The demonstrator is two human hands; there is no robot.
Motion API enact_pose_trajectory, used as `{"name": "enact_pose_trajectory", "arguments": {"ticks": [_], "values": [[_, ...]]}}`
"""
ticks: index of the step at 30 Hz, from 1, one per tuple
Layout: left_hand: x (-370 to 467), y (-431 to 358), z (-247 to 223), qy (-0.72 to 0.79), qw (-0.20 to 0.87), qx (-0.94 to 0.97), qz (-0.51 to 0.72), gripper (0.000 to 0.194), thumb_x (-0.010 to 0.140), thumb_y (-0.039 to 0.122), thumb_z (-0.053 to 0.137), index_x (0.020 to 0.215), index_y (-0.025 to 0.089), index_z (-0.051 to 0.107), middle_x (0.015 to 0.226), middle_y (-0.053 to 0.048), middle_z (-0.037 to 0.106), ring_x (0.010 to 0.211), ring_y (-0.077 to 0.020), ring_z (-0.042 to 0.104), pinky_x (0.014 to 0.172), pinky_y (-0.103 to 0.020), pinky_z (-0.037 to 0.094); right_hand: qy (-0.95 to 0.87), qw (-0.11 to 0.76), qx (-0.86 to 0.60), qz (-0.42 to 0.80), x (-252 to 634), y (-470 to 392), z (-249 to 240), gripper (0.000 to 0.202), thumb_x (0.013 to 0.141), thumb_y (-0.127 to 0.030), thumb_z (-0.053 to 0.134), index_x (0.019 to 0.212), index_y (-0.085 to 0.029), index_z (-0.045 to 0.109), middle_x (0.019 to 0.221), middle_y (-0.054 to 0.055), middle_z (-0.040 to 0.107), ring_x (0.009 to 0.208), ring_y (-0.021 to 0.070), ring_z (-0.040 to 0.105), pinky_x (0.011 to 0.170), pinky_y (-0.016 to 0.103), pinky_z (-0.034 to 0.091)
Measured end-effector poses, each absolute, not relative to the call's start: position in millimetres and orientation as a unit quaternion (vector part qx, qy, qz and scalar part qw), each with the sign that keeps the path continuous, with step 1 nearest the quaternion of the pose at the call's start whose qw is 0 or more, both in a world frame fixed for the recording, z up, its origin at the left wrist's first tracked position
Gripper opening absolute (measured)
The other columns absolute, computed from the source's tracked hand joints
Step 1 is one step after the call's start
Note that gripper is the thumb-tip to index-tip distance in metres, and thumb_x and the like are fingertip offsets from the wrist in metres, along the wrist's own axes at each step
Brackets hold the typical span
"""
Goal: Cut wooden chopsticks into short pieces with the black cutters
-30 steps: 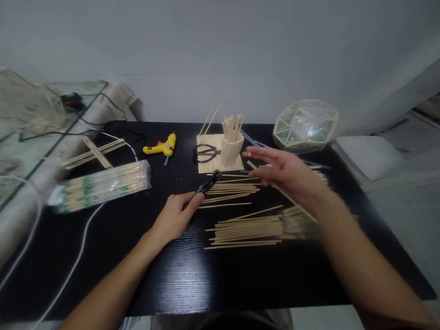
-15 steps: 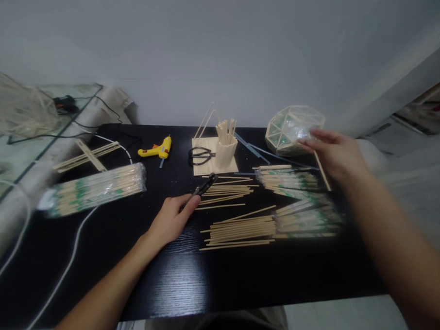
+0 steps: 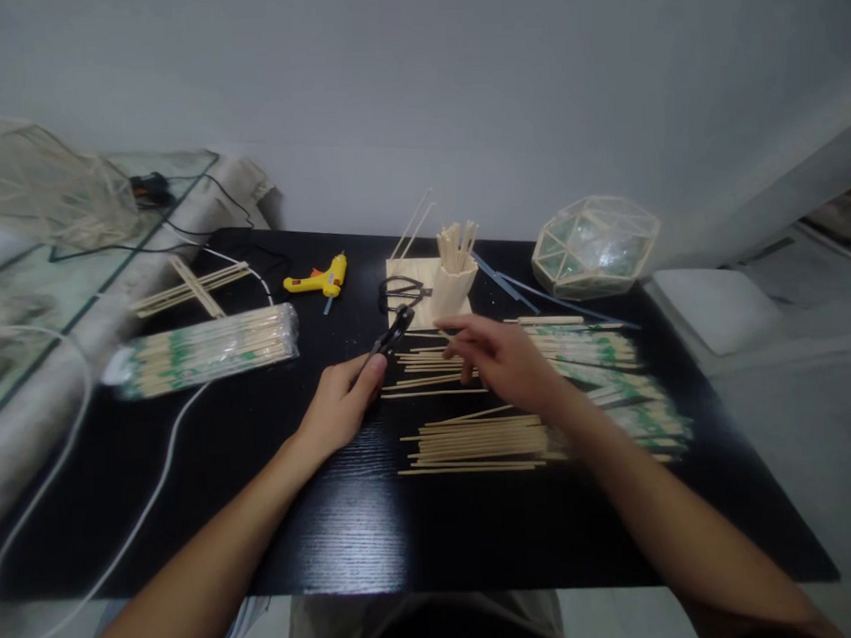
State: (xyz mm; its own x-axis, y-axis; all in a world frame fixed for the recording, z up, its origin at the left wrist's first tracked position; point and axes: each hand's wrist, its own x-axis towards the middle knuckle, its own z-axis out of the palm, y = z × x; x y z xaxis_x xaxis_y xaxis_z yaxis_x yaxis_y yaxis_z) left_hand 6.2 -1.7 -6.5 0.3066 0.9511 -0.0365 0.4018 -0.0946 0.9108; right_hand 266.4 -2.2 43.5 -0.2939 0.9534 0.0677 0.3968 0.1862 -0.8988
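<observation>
My left hand (image 3: 344, 398) is closed round dark-handled pliers (image 3: 396, 328), whose jaws point up and away over the black table. My right hand (image 3: 487, 354) hovers over the upper row of loose wooden sticks (image 3: 427, 361), fingers bent and somewhat apart; I see nothing held in them. Just behind stands a wooden cup of sticks (image 3: 452, 290) on a square wooden board (image 3: 403, 266), with black-handled scissors (image 3: 405, 292) lying on the board. Nearer the table's front is a second row of sticks (image 3: 480, 441).
A yellow glue gun (image 3: 318, 279) and a bagged stick bundle (image 3: 208, 350) lie at left, beside a white cable (image 3: 165, 471). Opened stick packs (image 3: 596, 349) are at right, below a faceted stick frame (image 3: 595, 246). Blue strips (image 3: 498, 280) lie behind.
My right hand has moved left from beside the faceted frame to the upper stick row, and the stick near it is no longer seen. The view has shifted slightly; my left hand still holds the pliers.
</observation>
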Motion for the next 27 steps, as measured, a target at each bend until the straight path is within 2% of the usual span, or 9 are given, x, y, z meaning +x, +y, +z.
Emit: {"name": "enact_pose_trajectory", "arguments": {"ticks": [1,4,6,9,12,14,19,27], "values": [[6,-1,-7,0.503,0.454,0.664,0.315,0.060,0.101,0.066,0.038,0.068,0.018,0.052,0.056,0.004,0.046,0.052,-0.0105,0.041,0.051,-0.024,0.030,-0.722,0.312,-0.479,0.390,259,-3,41,0.028,0.102,-0.023,0.056,0.126,-0.021,0.070,0.092,0.003,0.078,0.062,0.0129,0.070,0.066,0.029,0.058],[7,-1,-7,0.502,0.471,0.643,0.335,0.060,0.101,0.066,0.039,0.068,0.018,0.052,0.056,0.004,0.045,0.052,-0.0103,0.041,0.051,-0.024,0.029,-0.765,0.279,-0.455,0.361,244,-5,37,0.027,0.103,-0.015,0.053,0.122,-0.020,0.071,0.094,0.004,0.079,0.083,0.0164,0.075,0.083,0.031,0.055],[9,-1,-6,0.498,0.476,0.638,0.344,0.058,0.101,0.065,0.041,0.070,0.018,0.054,0.057,0.004,0.045,0.053,-0.0104,0.041,0.052,-0.024,0.030,-0.766,0.275,-0.449,0.369,239,-6,33,0.028,0.102,-0.011,0.053,0.125,-0.019,0.068,0.097,0.004,0.080,0.092,0.0175,0.076,0.088,0.031,0.054],[12,-3,-3,0.492,0.470,0.644,0.351,0.053,0.100,0.062,0.047,0.074,0.017,0.058,0.060,0.004,0.048,0.058,-0.0111,0.044,0.055,-0.024,0.033,-0.755,0.263,-0.460,0.385,238,-8,27,0.026,0.099,-0.011,0.061,0.123,-0.019,0.065,0.097,0.004,0.080,0.092,0.0185,0.076,0.084,0.030,0.053],[16,-5,-2,0.505,0.438,0.661,0.341,0.042,0.094,0.056,0.061,0.080,0.016,0.065,0.068,0.003,0.056,0.065,-0.0121,0.049,0.062,-0.024,0.037,-0.764,0.240,-0.471,0.371,239,-9,22,0.008,0.095,-0.014,0.070,0.102,-0.018,0.068,0.093,0.004,0.078,0.086,0.0184,0.073,0.077,0.028,0.050],[17,-5,-4,0.514,0.420,0.674,0.325,0.035,0.091,0.050,0.065,0.085,0.016,0.069,0.074,0.002,0.062,0.070,-0.0133,0.052,0.066,-0.025,0.040,-0.781,0.225,-0.465,0.351,239,-9,19,0.004,0.093,-0.014,0.071,0.092,-0.018,0.070,0.089,0.003,0.077,0.082,0.0171,0.070,0.075,0.027,0.048],[18,-4,-9,0.512,0.434,0.670,0.316,0.030,0.092,0.044,0.063,0.089,0.016,0.073,0.080,0.000,0.068,0.075,-0.0159,0.059,0.072,-0.026,0.043,-0.799,0.238,-0.458,0.309,238,-7,17,0.005,0.091,-0.012,0.075,0.091,-0.017,0.072,0.087,0.003,0.074,0.081,0.0164,0.066,0.075,0.027,0.045],[20,-4,-8,0.514,0.452,0.659,0.312,0.035,0.089,0.049,0.064,0.083,0.015,0.072,0.073,0.001,0.065,0.069,-0.0145,0.056,0.067,-0.026,0.042,-0.788,0.257,-0.460,0.318,240,-6,16,0.006,0.090,-0.011,0.076,0.091,-0.016,0.073,0.085,0.003,0.074,0.079,0.0160,0.066,0.073,0.026,0.045]]}}
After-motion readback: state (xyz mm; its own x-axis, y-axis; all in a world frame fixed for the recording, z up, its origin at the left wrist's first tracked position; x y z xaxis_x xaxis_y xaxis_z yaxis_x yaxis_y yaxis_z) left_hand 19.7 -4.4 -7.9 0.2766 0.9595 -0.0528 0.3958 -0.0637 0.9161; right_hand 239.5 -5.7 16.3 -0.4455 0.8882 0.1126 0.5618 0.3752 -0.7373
